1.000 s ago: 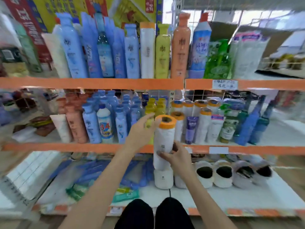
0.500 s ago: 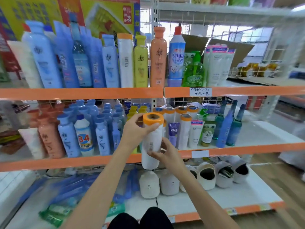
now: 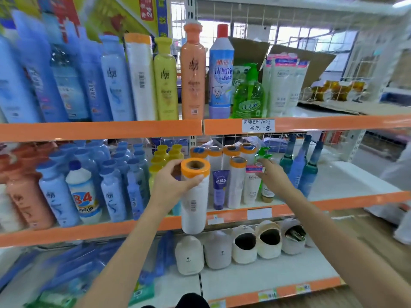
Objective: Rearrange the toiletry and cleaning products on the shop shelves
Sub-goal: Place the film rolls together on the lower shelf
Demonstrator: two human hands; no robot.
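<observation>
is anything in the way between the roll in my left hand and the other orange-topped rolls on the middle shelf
Partly. The left hand holds the roll in front of the shelf edge. The purple tube stands at the front, just right of it, before the matching rolls. The right hand reaches in beside them, at the pink-capped tube.

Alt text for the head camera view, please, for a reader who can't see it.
A person's left hand holds a white roll with an orange top upright before orange-edged shop shelves of toiletry bottles. The right hand reaches to a white tube on the middle shelf.
</observation>
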